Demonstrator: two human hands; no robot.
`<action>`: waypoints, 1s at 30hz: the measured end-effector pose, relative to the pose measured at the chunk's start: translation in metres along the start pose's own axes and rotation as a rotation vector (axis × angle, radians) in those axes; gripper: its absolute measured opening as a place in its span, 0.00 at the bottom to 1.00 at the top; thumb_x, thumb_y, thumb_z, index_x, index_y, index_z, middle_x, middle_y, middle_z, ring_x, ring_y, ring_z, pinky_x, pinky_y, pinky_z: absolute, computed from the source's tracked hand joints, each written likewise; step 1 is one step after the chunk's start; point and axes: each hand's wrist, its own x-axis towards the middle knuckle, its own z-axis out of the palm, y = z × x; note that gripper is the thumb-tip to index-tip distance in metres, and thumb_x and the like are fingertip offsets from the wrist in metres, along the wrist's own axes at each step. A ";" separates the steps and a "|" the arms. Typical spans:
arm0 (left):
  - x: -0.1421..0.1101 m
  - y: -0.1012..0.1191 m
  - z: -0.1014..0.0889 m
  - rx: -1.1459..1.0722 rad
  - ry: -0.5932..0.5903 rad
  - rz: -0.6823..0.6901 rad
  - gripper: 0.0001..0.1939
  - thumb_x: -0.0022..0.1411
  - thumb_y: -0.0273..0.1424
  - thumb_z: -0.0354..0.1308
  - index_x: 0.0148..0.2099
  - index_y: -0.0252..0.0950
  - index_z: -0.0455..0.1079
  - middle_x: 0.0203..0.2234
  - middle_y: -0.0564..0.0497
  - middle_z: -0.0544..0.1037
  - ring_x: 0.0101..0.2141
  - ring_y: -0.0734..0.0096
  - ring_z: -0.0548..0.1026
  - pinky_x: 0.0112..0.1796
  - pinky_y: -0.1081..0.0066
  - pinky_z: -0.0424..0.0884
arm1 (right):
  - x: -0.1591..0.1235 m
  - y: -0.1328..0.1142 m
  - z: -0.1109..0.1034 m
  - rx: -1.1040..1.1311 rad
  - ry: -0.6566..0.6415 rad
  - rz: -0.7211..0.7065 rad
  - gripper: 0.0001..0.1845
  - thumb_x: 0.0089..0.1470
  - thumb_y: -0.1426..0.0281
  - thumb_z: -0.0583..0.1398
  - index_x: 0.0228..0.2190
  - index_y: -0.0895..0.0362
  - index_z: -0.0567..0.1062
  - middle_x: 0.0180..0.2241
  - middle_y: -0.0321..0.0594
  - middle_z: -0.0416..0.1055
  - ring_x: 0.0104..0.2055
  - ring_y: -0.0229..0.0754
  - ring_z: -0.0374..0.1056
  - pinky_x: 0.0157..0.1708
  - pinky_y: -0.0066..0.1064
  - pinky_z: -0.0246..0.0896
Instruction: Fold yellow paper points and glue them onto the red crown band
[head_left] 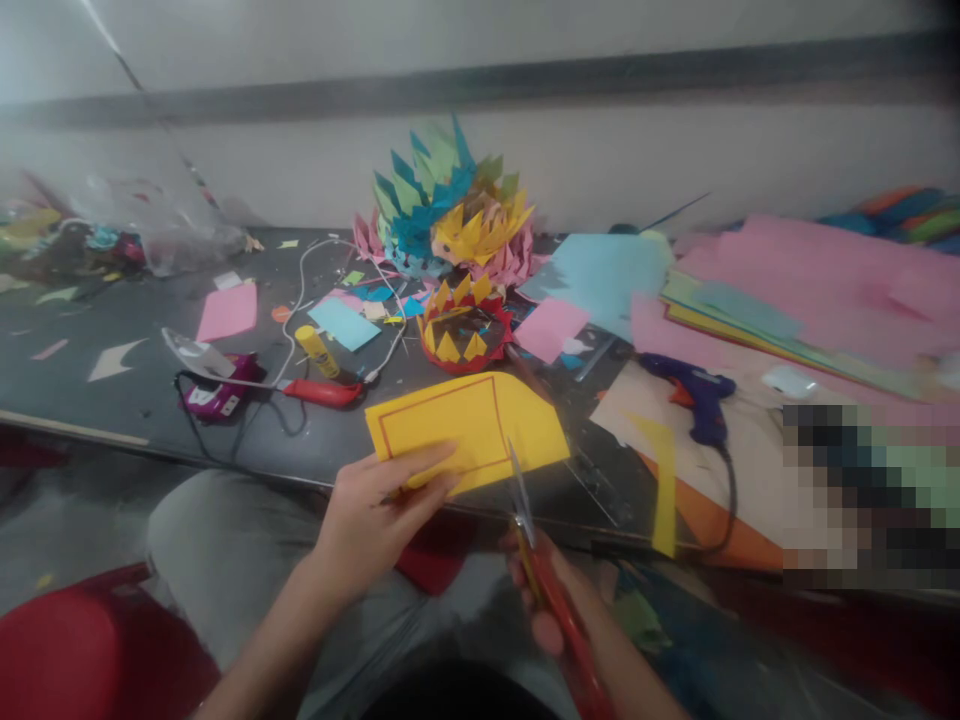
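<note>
My left hand (375, 510) pinches the near edge of a yellow paper sheet (469, 425) marked with a red drawn border, holding it above the table's front edge. My right hand (559, 600) is closed round the red handles of a pair of scissors (536, 560). The scissor blades point up and meet the sheet's lower edge near its middle. My grey-trousered lap lies beneath both hands.
A dark table (135, 400) carries spiky paper flowers (450, 215), a small red-and-yellow paper crown (465, 335), a glue stick (316, 350), a red-handled tool (322, 392), a blue glue gun (694, 390), cables, scraps and stacked coloured sheets (810, 290). A red stool (67, 650) stands at lower left.
</note>
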 end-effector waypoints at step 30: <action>0.001 -0.003 -0.002 -0.080 -0.009 -0.158 0.11 0.53 0.29 0.63 0.41 0.41 0.77 0.32 0.54 0.81 0.24 0.79 0.77 0.26 0.85 0.75 | 0.006 -0.010 0.002 -0.050 0.054 0.101 0.22 0.52 0.51 0.51 0.21 0.56 0.67 0.11 0.30 0.61 0.13 0.31 0.49 0.15 0.24 0.42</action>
